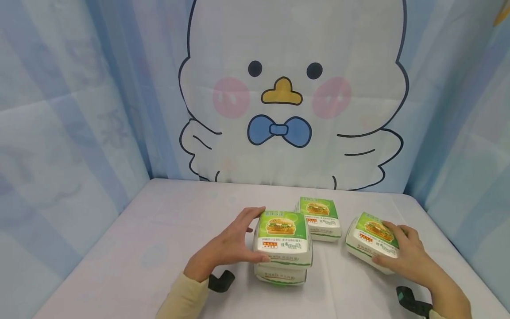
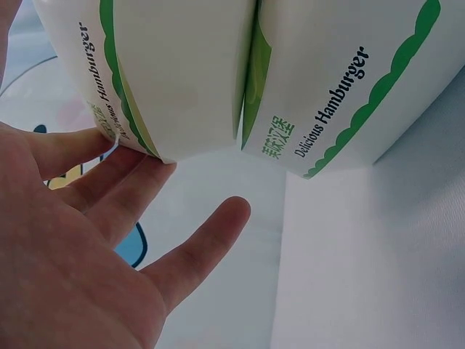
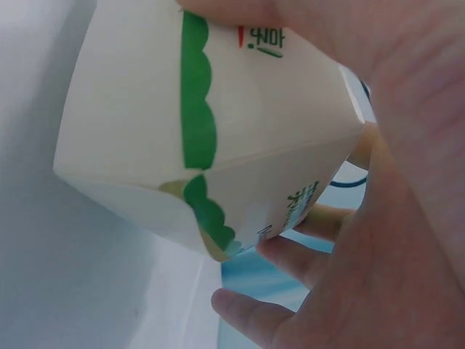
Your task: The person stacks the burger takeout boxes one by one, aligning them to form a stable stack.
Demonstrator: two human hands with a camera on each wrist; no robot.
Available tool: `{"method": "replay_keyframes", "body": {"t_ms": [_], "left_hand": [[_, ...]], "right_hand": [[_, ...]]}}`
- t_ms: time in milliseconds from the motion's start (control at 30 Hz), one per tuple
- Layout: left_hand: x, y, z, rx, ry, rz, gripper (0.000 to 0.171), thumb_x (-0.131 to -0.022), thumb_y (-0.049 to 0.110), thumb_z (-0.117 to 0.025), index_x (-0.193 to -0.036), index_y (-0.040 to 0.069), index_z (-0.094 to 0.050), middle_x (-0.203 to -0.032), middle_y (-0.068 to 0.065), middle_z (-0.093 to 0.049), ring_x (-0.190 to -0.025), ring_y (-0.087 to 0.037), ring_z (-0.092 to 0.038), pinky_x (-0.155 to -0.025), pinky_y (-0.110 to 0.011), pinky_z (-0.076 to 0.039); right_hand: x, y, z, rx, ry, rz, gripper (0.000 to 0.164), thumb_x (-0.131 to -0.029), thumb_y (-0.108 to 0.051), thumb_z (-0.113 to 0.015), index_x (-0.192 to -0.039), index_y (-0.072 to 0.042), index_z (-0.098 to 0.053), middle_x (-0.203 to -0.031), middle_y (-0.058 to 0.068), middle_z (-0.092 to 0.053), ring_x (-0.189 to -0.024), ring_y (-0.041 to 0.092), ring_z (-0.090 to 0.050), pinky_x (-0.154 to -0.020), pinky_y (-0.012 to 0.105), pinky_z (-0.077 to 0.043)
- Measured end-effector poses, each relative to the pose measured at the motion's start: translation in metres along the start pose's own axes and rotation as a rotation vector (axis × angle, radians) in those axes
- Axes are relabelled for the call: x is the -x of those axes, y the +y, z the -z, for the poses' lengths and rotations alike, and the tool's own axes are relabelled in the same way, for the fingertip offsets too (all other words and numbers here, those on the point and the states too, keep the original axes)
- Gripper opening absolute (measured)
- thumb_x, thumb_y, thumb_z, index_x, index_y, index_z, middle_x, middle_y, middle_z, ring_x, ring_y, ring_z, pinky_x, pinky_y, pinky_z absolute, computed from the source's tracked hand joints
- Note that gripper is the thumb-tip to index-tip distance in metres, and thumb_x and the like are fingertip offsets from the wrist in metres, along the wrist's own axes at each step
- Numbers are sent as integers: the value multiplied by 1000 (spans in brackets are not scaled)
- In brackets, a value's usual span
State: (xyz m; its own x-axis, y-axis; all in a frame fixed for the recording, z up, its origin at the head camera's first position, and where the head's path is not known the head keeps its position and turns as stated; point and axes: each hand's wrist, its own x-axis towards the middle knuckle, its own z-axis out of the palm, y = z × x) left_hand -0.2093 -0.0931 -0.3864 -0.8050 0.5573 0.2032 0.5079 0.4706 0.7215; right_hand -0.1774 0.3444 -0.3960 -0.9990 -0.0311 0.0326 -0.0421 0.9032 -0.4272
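Observation:
Two white-and-green hamburger boxes stand stacked in the middle of the table. My left hand [image 1: 227, 245] holds the upper box [image 1: 286, 249], thumb at its front and fingers along its left side. Under it sits the lower box [image 1: 280, 275], which the fingers do not touch in the left wrist view. At the right, my right hand [image 1: 412, 259] grips another hamburger box [image 1: 368, 245], thumb on the near side and fingers over the far right side. That box is turned at an angle and looks slightly tilted in the head view.
Behind the stack, to its right, stands one more hamburger box [image 1: 323, 224]. The white table [image 1: 167, 221] meets a cloth backdrop [image 1: 279, 168] with a cartoon bird at the back. Cloth curtains hang at both sides. Dark wrist devices [image 1: 221, 281] show at both wrists.

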Motion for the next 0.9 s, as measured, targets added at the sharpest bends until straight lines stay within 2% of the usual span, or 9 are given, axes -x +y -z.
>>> {"method": "replay_keyframes", "body": {"t_ms": [400,700,900], "left_hand": [[0,1,-1,-6,-1,17,108,-70,50,-86,-156,25,-25,-156,6,-30,-135,-9,-40,-106,-40,-48],[0,-1,-1,-5,-3,13,108,-70,49,-86,-156,26,-25,-156,7,-30,-134,-8,-39,-106,-39,-48],[0,0,0,-13,-2,2,108,-71,50,-86,-156,25,-24,-156,6,-30,-135,-9,-39,-106,-39,-49]], "right_hand": [[4,-9,10,-48,43,5,104,-83,-47,-74,-156,-2,-16,-149,43,-7,-126,61,-19,-83,76,-36],[5,-17,14,-46,45,-11,104,-83,-50,-72,-157,-4,-15,-150,43,-5,-118,62,-32,-80,75,-43],[6,-22,16,-80,73,22,102,-84,-49,-72,-158,-8,-15,-153,40,-4,-118,61,-33,-78,73,-45]]}}
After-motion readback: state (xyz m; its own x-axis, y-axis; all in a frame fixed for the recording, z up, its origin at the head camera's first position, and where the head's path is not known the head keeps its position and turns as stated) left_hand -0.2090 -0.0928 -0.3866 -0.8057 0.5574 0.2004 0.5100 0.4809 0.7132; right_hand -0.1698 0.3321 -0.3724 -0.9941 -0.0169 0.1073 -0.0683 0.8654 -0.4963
